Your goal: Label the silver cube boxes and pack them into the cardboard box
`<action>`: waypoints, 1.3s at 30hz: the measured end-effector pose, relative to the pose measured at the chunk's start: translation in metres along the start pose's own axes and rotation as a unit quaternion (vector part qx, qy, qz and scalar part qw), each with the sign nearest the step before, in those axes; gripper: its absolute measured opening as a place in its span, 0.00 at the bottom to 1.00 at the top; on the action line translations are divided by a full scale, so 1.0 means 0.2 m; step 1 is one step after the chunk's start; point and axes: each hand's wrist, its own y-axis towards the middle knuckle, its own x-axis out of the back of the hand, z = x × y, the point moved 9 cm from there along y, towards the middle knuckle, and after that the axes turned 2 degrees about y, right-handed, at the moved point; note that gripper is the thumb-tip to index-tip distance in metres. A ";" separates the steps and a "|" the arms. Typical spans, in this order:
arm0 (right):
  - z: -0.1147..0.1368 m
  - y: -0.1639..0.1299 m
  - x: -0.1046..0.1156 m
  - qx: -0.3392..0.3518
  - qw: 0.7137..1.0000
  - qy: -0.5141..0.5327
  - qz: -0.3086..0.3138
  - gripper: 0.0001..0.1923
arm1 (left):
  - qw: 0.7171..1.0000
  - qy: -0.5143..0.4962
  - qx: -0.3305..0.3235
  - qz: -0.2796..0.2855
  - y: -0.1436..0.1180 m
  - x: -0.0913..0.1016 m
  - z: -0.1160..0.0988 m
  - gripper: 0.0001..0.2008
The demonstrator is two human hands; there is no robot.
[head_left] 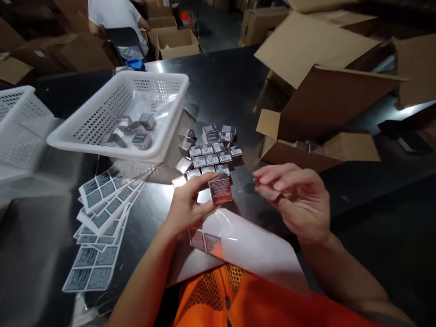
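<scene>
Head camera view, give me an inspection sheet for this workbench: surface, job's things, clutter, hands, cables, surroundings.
Surface: dark glossy table, reflecting light.
Job's things: small silver square box with a printed label; cluster of matching silver boxes; more boxes in the white perforated plastic basket; fanned label sheets; white backing sheet with two labels left.
Clutter: open brown cardboard carton on its side.
Hands: left hand pinches the box; right hand beside it, fingers curled, apart from it.
Cables: nothing seen.
Surroundings: cardboard boxes; a person in a white shirt behind.
</scene>
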 end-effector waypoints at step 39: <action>-0.28 -0.06 -0.15 -0.329 0.941 -0.040 0.064 0.29 | 0.997 0.051 -0.026 0.057 -0.03 -0.04 -0.03 0.26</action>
